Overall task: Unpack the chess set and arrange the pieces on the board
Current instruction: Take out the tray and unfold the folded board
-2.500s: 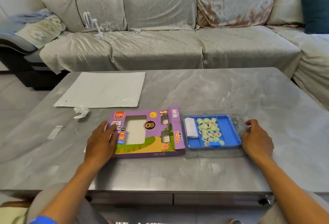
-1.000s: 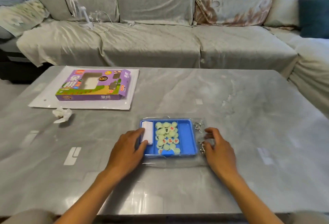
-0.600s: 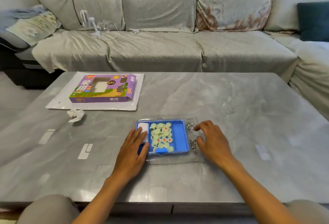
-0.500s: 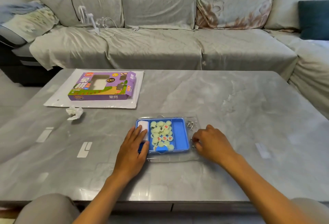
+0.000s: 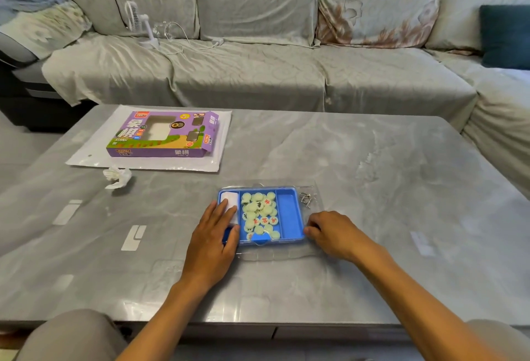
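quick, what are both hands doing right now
Left hand: open, straight fingers resting on the left end of the blue plastic tray.
Right hand: fingers curled at the tray's right edge; whether it grips anything cannot be told.

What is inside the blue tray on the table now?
The blue tray holds a heap of pale round pieces, some marked red or black, in its middle compartment; the right compartment looks empty. A white folded item lies at left, partly hidden under the left hand.

Bare table [image 5: 387, 188] right of tray [image 5: 289, 211]
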Available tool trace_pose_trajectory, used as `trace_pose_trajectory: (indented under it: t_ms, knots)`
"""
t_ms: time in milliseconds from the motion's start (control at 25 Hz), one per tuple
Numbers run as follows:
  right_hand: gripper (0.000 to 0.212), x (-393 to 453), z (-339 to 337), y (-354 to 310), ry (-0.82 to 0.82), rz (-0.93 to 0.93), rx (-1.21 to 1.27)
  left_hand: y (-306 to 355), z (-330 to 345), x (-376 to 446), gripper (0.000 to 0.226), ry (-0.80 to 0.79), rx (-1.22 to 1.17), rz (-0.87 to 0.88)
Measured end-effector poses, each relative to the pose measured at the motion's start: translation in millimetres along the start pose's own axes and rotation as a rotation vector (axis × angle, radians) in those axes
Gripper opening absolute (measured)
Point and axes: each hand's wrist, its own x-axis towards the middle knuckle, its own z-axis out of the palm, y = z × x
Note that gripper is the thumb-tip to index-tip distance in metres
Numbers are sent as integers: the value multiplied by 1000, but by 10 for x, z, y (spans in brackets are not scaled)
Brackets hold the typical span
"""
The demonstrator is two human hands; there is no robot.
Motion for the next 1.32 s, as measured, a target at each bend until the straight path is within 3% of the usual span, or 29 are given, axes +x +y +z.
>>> trace_pose_trajectory:
  t_ms: [80,160,240,280,360,560,680,720,800,880,1080,1320]
  knots:
    - [21,-16,5,28,103,59,317,-2,7,-5,65,2,-5,1]
    - [17,-19,-39,70,144,213,1011,-6,12,-2,64,13,-14,1]
    - [21,-20,-93,109,77,318,1696,-9,22,1,63,21,-18,2]
    - [21,-6,-103,121,43,360,1898,-13,27,1,62,22,-18,3]
    - [21,64,-107,96,36,422,2011,-17,33,-3,62,23,-14,4]
    - [21,372,-148,-1,280,369,1478,-37,52,1,62,34,-23,13]
    - [19,550,-129,56,409,140,476,-60,75,-11,61,70,-67,-5]
    - [16,592,-106,57,366,61,165,-66,80,-20,61,86,-99,-16]
    - [20,653,-84,28,258,13,-185,-65,81,-34,62,104,-149,-35]
    - [21,688,-103,-22,223,17,-295,-56,68,-37,63,106,-162,-39]
    - [29,744,-169,6,100,40,-195,-49,62,-34,64,115,-155,-24]
    - [49,735,-102,-54,176,13,-322,-84,74,-38,65,87,-172,-33]
